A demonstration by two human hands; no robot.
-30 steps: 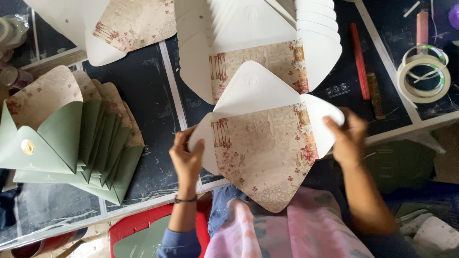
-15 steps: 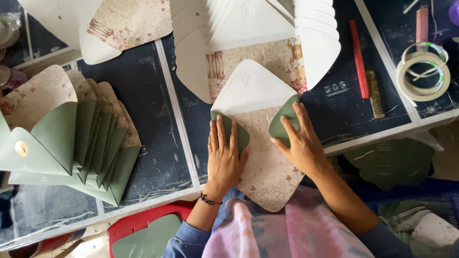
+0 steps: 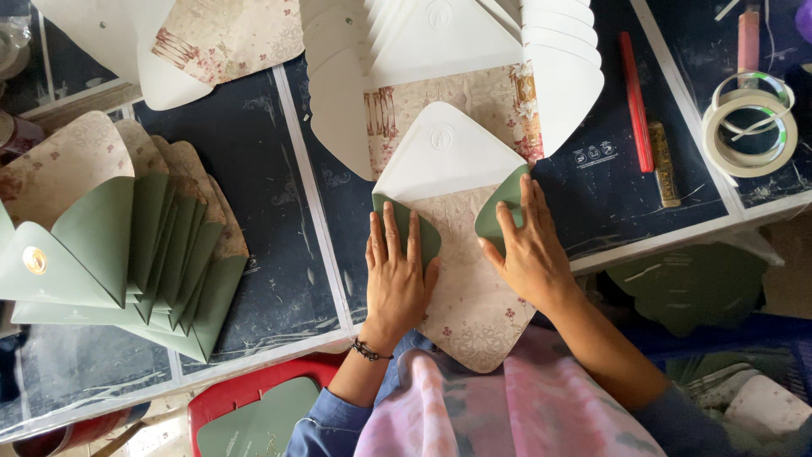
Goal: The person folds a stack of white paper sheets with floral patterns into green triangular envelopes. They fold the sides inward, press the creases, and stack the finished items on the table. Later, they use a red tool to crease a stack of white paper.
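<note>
Both hands lie flat with fingers spread on an unfolded envelope at the near edge of the dark table. The left hand presses down its green left flap, the right hand its green right flap. A fanned stack of green envelopes lies well to the left, rolls of tape to the right.

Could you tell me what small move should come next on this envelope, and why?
Probably fold the bottom flap up over the side flaps. The left hand and right hand each press a green side flap flat onto the floral lining, while the white top flap and the bottom one lie open. The finished envelopes stacked at left have theirs folded up.
</note>
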